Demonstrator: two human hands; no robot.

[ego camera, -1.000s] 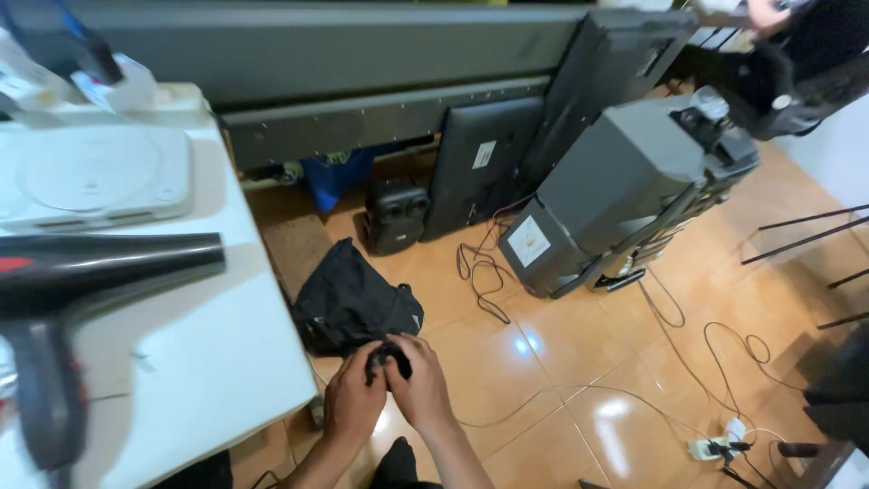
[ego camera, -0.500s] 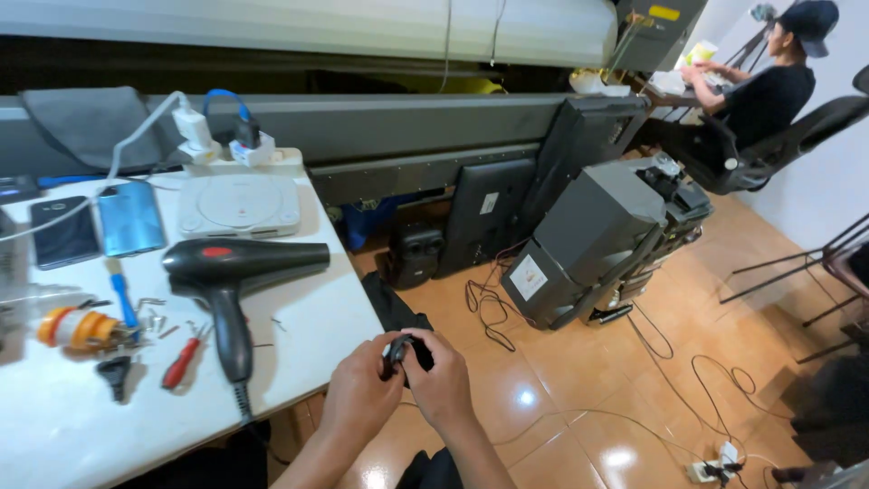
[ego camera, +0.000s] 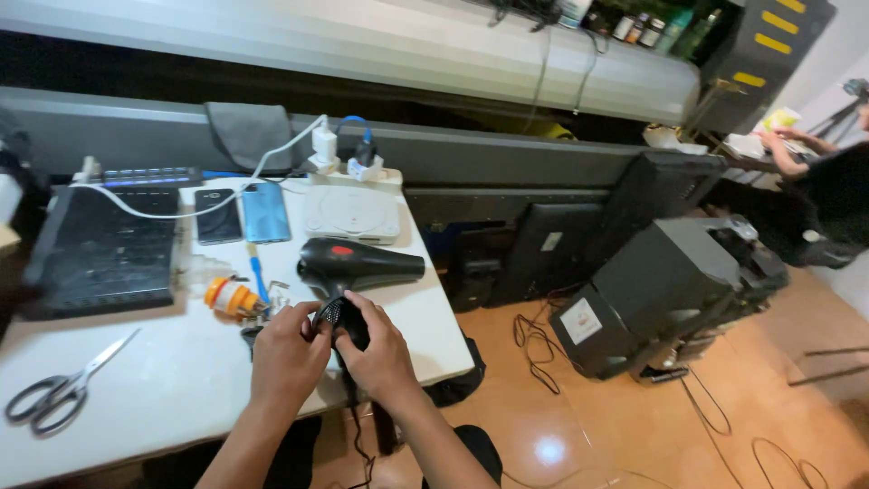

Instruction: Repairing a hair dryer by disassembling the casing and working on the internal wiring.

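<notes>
While both hands, the left hand [ego camera: 288, 349] and right hand [ego camera: 378, 355], close around a small black part [ego camera: 339, 317] just in front of the black hair dryer [ego camera: 358, 267] on the white table [ego camera: 163, 398], fitting it looks underway, calling for steady alignment.

scissors [ego camera: 56, 392] | 2 phones [ego camera: 243, 215] | white console [ego camera: 351, 213] | black keyboard [ego camera: 100, 248]
</notes>
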